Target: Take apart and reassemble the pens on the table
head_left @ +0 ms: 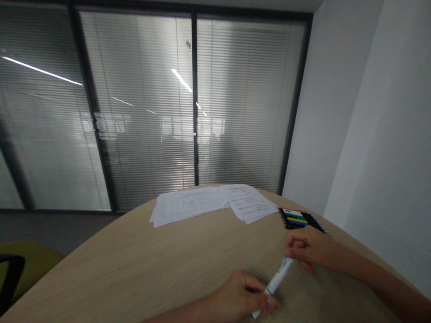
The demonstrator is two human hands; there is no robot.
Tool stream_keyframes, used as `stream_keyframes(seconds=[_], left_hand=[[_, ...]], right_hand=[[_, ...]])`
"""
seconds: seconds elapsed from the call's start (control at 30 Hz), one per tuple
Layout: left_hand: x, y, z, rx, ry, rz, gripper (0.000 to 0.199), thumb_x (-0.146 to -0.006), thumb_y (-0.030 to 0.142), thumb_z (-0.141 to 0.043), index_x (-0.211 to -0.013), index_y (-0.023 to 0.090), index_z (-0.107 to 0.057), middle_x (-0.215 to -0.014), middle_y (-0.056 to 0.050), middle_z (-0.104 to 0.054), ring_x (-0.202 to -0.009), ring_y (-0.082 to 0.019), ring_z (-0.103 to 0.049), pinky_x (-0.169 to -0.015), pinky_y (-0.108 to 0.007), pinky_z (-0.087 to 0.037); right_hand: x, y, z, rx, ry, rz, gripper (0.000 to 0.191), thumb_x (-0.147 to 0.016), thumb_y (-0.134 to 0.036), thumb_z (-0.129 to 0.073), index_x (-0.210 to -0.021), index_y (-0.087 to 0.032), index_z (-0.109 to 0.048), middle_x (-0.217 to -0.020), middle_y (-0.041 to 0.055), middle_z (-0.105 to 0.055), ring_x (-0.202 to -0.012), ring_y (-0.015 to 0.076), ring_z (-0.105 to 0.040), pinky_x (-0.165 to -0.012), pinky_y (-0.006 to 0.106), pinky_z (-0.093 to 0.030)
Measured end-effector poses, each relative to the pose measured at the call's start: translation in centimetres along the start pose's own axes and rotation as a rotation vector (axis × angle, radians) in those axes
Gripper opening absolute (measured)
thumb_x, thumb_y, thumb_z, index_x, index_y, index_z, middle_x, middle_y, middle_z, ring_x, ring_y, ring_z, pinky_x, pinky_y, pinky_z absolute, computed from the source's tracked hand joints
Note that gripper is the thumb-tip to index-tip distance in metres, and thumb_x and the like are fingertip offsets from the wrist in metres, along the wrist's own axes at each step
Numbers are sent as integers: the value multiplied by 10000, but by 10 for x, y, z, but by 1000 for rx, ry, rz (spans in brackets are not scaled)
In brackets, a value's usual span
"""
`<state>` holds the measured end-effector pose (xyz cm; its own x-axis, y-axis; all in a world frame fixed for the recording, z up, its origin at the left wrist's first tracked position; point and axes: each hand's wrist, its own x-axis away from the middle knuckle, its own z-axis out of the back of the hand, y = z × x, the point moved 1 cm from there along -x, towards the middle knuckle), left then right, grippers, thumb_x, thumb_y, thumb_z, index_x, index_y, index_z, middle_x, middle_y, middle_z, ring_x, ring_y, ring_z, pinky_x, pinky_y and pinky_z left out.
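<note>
A white marker (280, 274) slants between my two hands over the near right part of the table. My left hand (247, 294) pinches its lower end between thumb and fingers, near a dark ring; a short tip pokes out below. At the upper end, the fingertips of my right hand (308, 246) close on the marker and hide that end. Just beyond my right hand lies a black case (313, 220) with white, green, yellow and blue strips on it, perhaps more markers, and toothed edges.
Printed sheets (191, 204) and another curled sheet (248, 202) lie at the far side of the wooden table (141, 264). A green chair (32, 264) with a black armrest stands at the left. Glass panels with blinds (144, 112) and a white wall (380, 134) rise behind.
</note>
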<state>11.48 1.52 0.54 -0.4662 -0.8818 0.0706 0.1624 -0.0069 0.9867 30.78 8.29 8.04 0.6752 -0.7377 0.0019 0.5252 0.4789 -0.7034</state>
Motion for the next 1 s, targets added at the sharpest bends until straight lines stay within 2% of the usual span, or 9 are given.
stream_keyframes(seconds=[0.07,0.17,0.23,0.37,0.5,0.57,0.7,0.87,1.0], left_hand=[[1,3,-1,27,20,18,464,-526,599,-654,-482,143,-576,-405,86,-379,-411,-53,-281,-446,-220,-201],[3,8,-1,83,77,28,472,-516,604,-652,-470,143,-557,-420,73,-425,-423,-58,-320,-466,-221,-217],[4,10,-1,100,85,29,465,-525,595,-651,-469,144,-553,-421,69,-437,-425,-60,-329,-475,-223,-220],[3,6,1,72,61,30,437,-543,563,-659,-477,141,-566,-412,75,-413,-416,-56,-297,-465,-225,-202],[2,2,2,67,37,55,440,-530,567,-665,-518,130,-609,-433,70,-431,-417,-56,-308,-465,-224,-209],[2,3,1,86,42,51,435,-524,560,-671,-509,131,-602,-435,64,-451,-421,-60,-330,-472,-226,-222],[4,9,0,105,63,26,428,-537,552,-668,-479,139,-571,-422,66,-453,-430,-60,-330,-482,-226,-220],[3,8,-1,100,72,47,453,-506,579,-677,-491,135,-593,-431,71,-442,-435,-59,-336,-481,-219,-234],[1,2,0,43,-3,18,469,-527,595,-665,-549,127,-634,-465,66,-446,-435,-57,-334,-456,-212,-236]], right_hand=[[0,0,1,15,42,22,258,-749,-409,-492,-732,-173,-594,-477,-19,-551,-426,105,-474,-449,209,-359],[1,-2,6,43,111,122,294,-696,-371,-559,-920,-189,-614,-782,41,-647,-598,139,-549,-562,242,-426],[2,-1,9,77,105,171,300,-676,-348,-583,-937,-207,-627,-891,47,-643,-658,148,-556,-610,251,-439],[-1,2,10,151,56,126,239,-707,-372,-553,-809,-182,-657,-716,34,-643,-612,153,-549,-560,244,-416],[-3,4,5,245,47,65,349,-760,-434,-484,-594,-158,-619,-477,1,-536,-479,129,-480,-480,238,-349],[-2,3,5,221,72,97,369,-781,-450,-454,-636,-161,-631,-504,5,-547,-502,132,-485,-497,241,-361],[2,2,8,60,98,153,409,-696,-439,-585,-1039,-217,-594,-823,30,-624,-633,145,-530,-577,246,-422],[3,3,13,62,15,192,247,-708,-408,-583,-853,-225,-662,-813,30,-632,-714,168,-545,-648,267,-432],[1,2,10,135,-11,116,281,-696,-446,-577,-751,-186,-668,-648,29,-624,-612,168,-536,-562,262,-406]])
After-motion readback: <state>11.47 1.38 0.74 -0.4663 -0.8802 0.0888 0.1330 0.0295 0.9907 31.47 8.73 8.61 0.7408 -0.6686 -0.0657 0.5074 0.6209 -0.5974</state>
